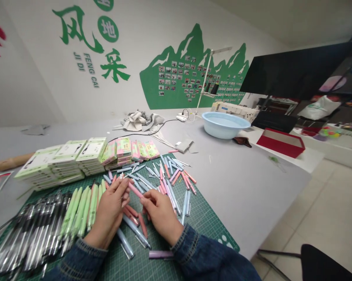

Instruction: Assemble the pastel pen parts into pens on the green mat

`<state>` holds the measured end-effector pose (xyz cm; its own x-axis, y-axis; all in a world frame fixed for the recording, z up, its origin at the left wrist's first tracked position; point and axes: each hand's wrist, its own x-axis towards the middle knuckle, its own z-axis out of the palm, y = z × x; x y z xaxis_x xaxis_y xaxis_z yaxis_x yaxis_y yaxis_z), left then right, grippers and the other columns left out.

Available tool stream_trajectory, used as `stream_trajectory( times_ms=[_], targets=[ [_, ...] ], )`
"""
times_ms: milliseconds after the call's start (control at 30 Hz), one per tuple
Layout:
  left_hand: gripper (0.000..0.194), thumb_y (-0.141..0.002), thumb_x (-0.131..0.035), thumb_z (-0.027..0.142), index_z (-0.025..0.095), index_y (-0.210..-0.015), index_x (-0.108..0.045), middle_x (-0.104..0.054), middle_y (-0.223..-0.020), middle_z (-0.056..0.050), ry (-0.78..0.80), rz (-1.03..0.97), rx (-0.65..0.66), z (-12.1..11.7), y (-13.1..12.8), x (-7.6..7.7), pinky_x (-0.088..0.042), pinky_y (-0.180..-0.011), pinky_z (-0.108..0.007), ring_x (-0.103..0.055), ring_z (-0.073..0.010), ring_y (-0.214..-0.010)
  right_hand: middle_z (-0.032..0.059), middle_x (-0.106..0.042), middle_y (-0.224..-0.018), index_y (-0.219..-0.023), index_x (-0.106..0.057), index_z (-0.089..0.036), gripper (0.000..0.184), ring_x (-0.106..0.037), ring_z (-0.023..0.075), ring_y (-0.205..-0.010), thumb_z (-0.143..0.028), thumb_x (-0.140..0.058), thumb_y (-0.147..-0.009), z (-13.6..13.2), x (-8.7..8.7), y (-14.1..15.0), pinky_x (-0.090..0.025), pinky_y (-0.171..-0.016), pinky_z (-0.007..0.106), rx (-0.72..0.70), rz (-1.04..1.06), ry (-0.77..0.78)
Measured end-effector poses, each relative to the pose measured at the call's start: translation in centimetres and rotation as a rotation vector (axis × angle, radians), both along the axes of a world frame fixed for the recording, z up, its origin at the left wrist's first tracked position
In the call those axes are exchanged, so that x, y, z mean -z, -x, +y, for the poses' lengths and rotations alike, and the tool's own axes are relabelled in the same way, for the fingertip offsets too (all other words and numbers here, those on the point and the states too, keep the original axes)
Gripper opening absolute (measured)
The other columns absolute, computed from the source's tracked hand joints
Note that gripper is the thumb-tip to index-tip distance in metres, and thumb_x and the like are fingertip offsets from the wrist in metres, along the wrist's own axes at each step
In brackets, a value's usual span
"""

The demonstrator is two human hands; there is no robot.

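Observation:
A pink pen barrel is held between my two hands above the green cutting mat. My left hand closes on its upper left end, and my right hand pinches the lower right end with thumb and fingers. Loose blue pen parts and coral pen parts lie under and around my hands. A purple pen cap rests by my right sleeve. Left of my left hand, light green pens lie in a row beside many black and clear pens.
Stacked white-and-green boxes and small pink-and-green boxes stand behind the pens. A light blue basin, grey cloth and a black cable are farther back. A red box sits at right, a black chair at lower right.

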<state>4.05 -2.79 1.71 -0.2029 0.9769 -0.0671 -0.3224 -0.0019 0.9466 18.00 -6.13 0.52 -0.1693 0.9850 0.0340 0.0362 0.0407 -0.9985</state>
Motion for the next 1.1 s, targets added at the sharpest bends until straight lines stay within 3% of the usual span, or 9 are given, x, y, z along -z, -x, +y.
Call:
stream_trajectory(
  times_ms=[100,233,367,500,600,767,833,967,1100],
  targets=[
    [0.031,-0.065,-0.073,0.039,0.012,-0.079,-0.063,-0.042,-0.057,0.007,-0.014,-0.054,-0.021,0.2,0.6,0.0,-0.021,-0.033,-0.011,-0.030,-0.0013,-0.042,-0.0044,-0.056,-0.057,-0.085,-0.061,-0.019,0.015,-0.045,0.0087,-0.043,-0.030,-0.052,-0.085,-0.1,-0.4,-0.3,-0.034,-0.046,0.020,-0.093,-0.010,0.020],
    [0.029,-0.066,-0.073,0.037,0.011,-0.077,-0.063,-0.041,-0.058,0.007,-0.029,-0.077,0.005,0.4,0.9,0.0,-0.021,-0.033,-0.010,-0.030,-0.0006,-0.042,-0.0057,-0.047,-0.048,-0.075,-0.060,-0.019,0.026,-0.042,0.0092,-0.042,-0.033,-0.044,-0.090,-0.3,-0.5,-0.3,-0.032,-0.048,0.021,-0.029,-0.099,-0.043],
    [0.028,-0.069,-0.072,0.037,0.012,-0.076,-0.064,-0.038,-0.056,0.008,-0.052,-0.078,0.027,0.2,0.9,-0.2,-0.022,-0.033,-0.010,-0.027,0.0000,-0.041,-0.0066,-0.041,-0.048,-0.074,-0.057,-0.019,0.029,-0.037,0.0091,-0.042,-0.037,-0.042,-0.091,-0.1,0.2,0.0,-0.029,-0.046,0.021,-0.066,-0.013,0.036],
    [0.029,-0.072,-0.069,0.039,0.013,-0.083,-0.064,-0.043,-0.059,0.006,-0.046,-0.083,0.091,0.0,0.7,-0.5,-0.024,-0.034,-0.010,-0.034,-0.0014,-0.044,-0.0072,-0.038,-0.049,-0.079,-0.056,-0.018,0.033,-0.033,0.0087,-0.041,-0.042,-0.038,-0.092,0.3,0.3,0.0,-0.028,-0.046,0.021,-0.136,0.041,0.081],
    [0.029,-0.073,-0.068,0.040,0.014,-0.086,-0.063,-0.044,-0.056,0.006,-0.017,-0.025,0.186,-0.1,0.6,-0.6,-0.022,-0.034,-0.010,-0.033,-0.0013,-0.042,-0.0060,-0.041,-0.053,-0.082,-0.056,-0.019,0.030,-0.037,0.0095,-0.046,-0.043,-0.040,-0.092,0.2,-0.1,-0.3,-0.028,-0.048,0.022,-0.095,-0.051,-0.025],
    [0.031,-0.072,-0.069,0.042,0.013,-0.079,-0.061,-0.043,-0.054,0.007,0.007,-0.009,0.165,-0.2,0.3,-0.1,-0.018,-0.033,-0.010,-0.029,0.0003,-0.039,-0.0039,-0.045,-0.057,-0.077,-0.055,-0.019,0.029,-0.042,0.0103,-0.053,-0.038,-0.039,-0.093,-0.2,-0.1,-0.6,-0.028,-0.053,0.023,0.011,-0.236,-0.197],
    [0.032,-0.072,-0.069,0.043,0.013,-0.079,-0.060,-0.042,-0.054,0.008,0.011,-0.023,0.172,-0.1,0.3,0.1,-0.017,-0.033,-0.009,-0.029,0.0006,-0.038,-0.0053,-0.040,-0.053,-0.074,-0.052,-0.019,0.031,-0.037,0.0091,-0.048,-0.039,-0.039,-0.093,-0.2,0.1,-0.4,-0.026,-0.049,0.022,-0.050,-0.117,-0.110],
    [0.032,-0.072,-0.068,0.044,0.014,-0.080,-0.060,-0.043,-0.057,0.007,0.006,-0.025,0.180,-0.1,0.6,0.3,-0.017,-0.033,-0.010,-0.030,0.0002,-0.039,-0.0101,-0.028,-0.048,-0.077,-0.048,-0.019,0.029,-0.018,0.0062,-0.039,-0.044,-0.041,-0.090,0.0,0.4,0.0,-0.014,-0.039,0.020,-0.256,0.290,0.208],
    [0.035,-0.070,-0.070,0.043,0.014,-0.089,-0.062,-0.043,-0.058,0.007,-0.009,-0.011,0.282,-0.8,-0.2,-0.1,-0.021,-0.036,-0.012,-0.035,-0.0018,-0.044,-0.0095,-0.034,-0.050,-0.082,-0.048,-0.018,0.031,-0.026,0.0045,-0.039,-0.048,-0.044,-0.089,0.0,0.2,0.3,-0.018,-0.038,0.017,-0.273,0.361,0.215]
  ],
)
